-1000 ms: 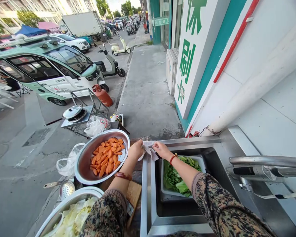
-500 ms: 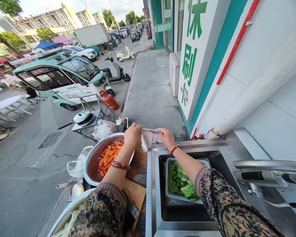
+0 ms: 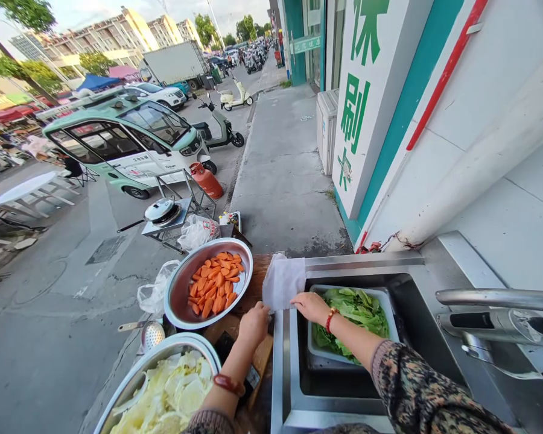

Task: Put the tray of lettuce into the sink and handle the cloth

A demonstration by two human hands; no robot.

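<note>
A pale cloth (image 3: 284, 281) lies spread over the left rim of the steel sink (image 3: 283, 374) and the wooden surface beside it. My left hand (image 3: 254, 325) pinches its near left corner, and my right hand (image 3: 313, 307) pinches the near right corner. Below my right forearm, a grey tray (image 3: 394, 322) of green leafy vegetables (image 3: 359, 313) stands in the sink. To the left of my left hand is a metal bowl (image 3: 174, 301) with sliced carrots (image 3: 215, 283). Nearer, a second bowl (image 3: 117, 392) holds cut cabbage (image 3: 167, 392).
A chopping board (image 3: 263, 355) with a dark knife on it lies partly under my left arm. The faucet (image 3: 493, 298) juts over the sink's right side. A skimmer (image 3: 152, 335), a lidded pan (image 3: 159, 211) and a red gas cylinder (image 3: 207, 181) are at the left.
Both hands have come nearer to me and lower, drawing the cloth from bunched in the air to flat over the sink rim. The cabbage bowl shows more now.
</note>
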